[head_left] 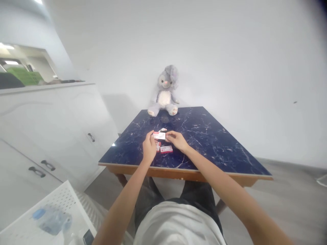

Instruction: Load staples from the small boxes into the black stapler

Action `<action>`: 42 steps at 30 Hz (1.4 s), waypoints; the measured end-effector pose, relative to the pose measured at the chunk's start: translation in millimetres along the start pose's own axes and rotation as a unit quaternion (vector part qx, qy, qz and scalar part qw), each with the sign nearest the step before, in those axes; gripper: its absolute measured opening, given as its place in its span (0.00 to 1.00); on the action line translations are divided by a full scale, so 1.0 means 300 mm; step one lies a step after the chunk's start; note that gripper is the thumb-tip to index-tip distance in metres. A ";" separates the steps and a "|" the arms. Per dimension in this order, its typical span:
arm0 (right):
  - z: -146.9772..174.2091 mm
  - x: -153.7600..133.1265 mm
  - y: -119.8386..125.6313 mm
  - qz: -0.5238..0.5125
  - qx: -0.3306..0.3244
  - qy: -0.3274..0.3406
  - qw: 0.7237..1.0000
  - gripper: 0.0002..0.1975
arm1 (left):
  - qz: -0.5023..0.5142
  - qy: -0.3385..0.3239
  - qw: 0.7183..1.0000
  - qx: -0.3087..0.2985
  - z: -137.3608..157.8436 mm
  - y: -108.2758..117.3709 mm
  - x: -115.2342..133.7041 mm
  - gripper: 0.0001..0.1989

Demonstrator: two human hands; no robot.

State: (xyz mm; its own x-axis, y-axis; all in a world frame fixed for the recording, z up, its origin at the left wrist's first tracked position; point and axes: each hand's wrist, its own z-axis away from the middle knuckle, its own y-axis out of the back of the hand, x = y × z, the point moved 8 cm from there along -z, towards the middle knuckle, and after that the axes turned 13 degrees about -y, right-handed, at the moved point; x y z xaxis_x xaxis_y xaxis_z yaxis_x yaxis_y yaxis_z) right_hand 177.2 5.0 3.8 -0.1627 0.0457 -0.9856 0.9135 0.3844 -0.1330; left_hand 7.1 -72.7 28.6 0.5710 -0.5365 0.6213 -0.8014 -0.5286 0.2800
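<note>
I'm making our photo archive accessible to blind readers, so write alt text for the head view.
A person's left hand and right hand hold a small red-and-white packet over a dark blue marbled table. A red-edged box lies nearer the person, and a gray plush toy sits at the far edge.

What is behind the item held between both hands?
Past the held item, a patterned piece shows against the blue table; farther back, a plush toy. What the item covers is hidden.
</note>
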 end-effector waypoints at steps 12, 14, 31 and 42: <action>0.015 0.024 -0.011 -0.118 -0.078 -0.124 0.982 0.05 | -0.150 -0.255 0.950 -0.098 -0.143 -0.078 0.187 0.16; 0.018 0.047 -0.023 -0.135 -0.088 -0.146 0.976 0.05 | -0.150 -0.251 0.949 -0.117 -0.153 -0.084 0.192 0.16; 0.006 0.063 0.011 -0.036 -0.036 -0.128 0.991 0.08 | -0.066 -0.050 0.996 -0.013 -0.033 -0.039 0.035 0.18; 0.002 0.064 0.022 -0.042 -0.039 -0.109 0.992 0.12 | 0.025 -0.038 0.998 -0.039 -0.027 -0.074 0.003 0.25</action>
State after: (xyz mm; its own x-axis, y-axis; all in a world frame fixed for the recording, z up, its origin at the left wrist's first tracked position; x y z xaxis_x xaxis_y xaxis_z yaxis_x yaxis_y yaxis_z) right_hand 180.3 7.7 -16.0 -0.1448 -0.1879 -0.9715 0.8670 0.4490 -0.2160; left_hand 24.0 -56.1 29.0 0.5394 -0.6116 0.5789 -0.8391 -0.4482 0.3083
